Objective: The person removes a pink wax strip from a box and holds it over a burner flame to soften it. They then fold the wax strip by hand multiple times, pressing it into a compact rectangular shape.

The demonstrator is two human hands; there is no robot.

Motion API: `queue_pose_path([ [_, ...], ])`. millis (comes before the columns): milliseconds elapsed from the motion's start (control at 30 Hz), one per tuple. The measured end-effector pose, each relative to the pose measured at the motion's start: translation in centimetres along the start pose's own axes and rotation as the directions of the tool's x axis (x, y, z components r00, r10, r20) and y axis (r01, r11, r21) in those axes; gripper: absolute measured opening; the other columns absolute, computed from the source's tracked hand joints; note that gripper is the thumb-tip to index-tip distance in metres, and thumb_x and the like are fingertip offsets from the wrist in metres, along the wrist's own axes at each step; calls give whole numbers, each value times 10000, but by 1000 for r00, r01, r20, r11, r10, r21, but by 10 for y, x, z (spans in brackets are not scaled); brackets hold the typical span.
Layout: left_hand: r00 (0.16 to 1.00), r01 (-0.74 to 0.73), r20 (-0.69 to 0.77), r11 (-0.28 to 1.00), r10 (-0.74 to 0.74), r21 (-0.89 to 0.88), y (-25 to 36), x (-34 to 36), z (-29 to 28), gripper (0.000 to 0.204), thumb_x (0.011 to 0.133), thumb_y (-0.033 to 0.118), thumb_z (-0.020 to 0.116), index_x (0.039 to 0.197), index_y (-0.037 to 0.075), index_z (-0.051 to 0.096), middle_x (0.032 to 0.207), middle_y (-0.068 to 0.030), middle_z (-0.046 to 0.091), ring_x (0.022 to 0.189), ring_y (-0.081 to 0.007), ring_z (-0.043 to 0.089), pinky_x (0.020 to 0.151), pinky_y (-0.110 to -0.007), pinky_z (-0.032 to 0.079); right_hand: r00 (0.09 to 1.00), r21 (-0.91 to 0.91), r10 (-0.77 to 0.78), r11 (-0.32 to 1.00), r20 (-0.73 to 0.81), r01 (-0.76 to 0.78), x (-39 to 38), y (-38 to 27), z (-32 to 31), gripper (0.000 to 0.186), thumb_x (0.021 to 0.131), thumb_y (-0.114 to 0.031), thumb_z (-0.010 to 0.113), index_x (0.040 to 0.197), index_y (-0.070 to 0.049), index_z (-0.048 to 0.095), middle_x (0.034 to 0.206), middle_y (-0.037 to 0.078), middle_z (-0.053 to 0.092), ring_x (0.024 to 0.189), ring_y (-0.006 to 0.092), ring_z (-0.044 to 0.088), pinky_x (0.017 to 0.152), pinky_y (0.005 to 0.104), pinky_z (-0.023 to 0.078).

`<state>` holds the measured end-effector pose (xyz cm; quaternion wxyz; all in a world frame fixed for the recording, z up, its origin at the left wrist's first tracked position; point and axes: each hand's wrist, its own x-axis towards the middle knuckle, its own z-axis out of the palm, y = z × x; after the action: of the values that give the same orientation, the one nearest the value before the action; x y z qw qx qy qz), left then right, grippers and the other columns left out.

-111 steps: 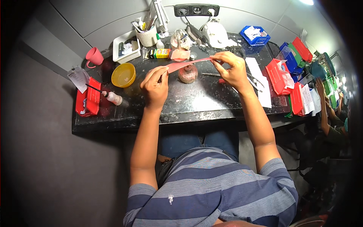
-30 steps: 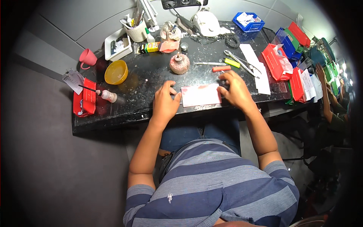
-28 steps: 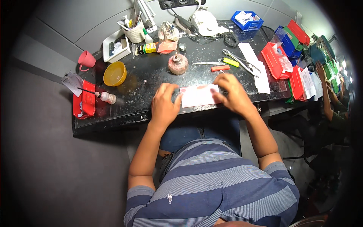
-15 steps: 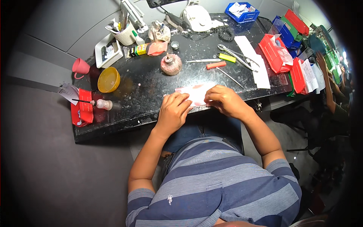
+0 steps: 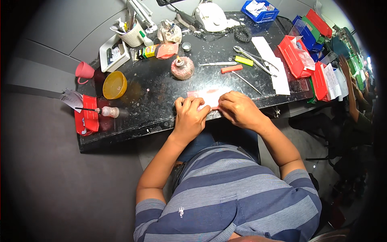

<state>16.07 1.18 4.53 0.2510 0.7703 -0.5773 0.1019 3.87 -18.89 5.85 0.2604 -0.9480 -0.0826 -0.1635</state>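
Under a bright glare at the near edge of the black workbench, a thin pink sheet, wax by its look (image 5: 207, 97), lies between my hands. My left hand (image 5: 191, 115) is closed on its near left edge, the thumb reaching toward the middle. At the right end my right hand (image 5: 238, 108) pinches the same near edge, fingers bent together. That edge looks curled up along the fingertips, though the fingers partly hide it. Beyond the sheet stands a round, pink-stained spirit burner (image 5: 182, 69) with a small orange flame at its neck.
Right of the burner lie a scalpel-like knife (image 5: 217, 63), a red-handled tool (image 5: 231, 69), a yellow-green block (image 5: 244, 61) and pliers (image 5: 254, 60). A yellow bowl (image 5: 115, 85) and pink mug (image 5: 84, 70) stand left. Red bins (image 5: 296, 56) line the right side; another person's arm (image 5: 350, 86) shows beyond.
My left hand has shifted a little right, its thumb closer to my right hand. The sheet's near edge now looks more curled. A flame shows more clearly on the burner.
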Motion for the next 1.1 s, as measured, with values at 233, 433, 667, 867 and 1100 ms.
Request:
queue_pose_path([
  [233,992,118,42,992,-116,-52,6,8,-3,78,876,230,781,901,158,764,1006,-16,657,1004,-234,599,931,-475,329,998,10,50,999,-43,-50,6,-3,7,131,854,-119,793,890,-30,703,943,86,677,889,307,659,783,413,536],
  [433,989,145,21,988,-144,-62,4,16,0,106,859,276,799,874,173,781,983,-18,665,1008,-228,607,940,-481,318,996,73,86,994,-12,-85,3,0,-1,134,852,-144,779,857,-30,708,906,90,665,887,310,648,799,426,532],
  [667,990,143,28,989,-142,-46,13,17,-1,89,875,267,789,868,178,781,993,-7,672,1051,-230,620,1078,-591,267,997,42,74,996,18,-75,6,8,-1,125,818,-84,811,870,-11,725,926,90,706,885,307,680,776,413,556],
  [867,983,184,11,981,-183,-56,13,18,10,37,867,206,783,874,170,778,1003,-3,681,1073,-237,618,1108,-632,250,996,103,87,991,15,-88,2,11,-7,117,806,-47,806,880,-5,725,952,94,720,911,306,698,803,404,571],
  [1100,961,274,75,954,-267,-118,9,21,14,34,853,172,786,887,178,786,1003,12,694,1101,-242,606,1094,-577,268,997,41,73,996,11,-74,-1,16,-4,161,795,-33,795,936,-15,720,993,92,723,918,305,702,805,396,574],
])
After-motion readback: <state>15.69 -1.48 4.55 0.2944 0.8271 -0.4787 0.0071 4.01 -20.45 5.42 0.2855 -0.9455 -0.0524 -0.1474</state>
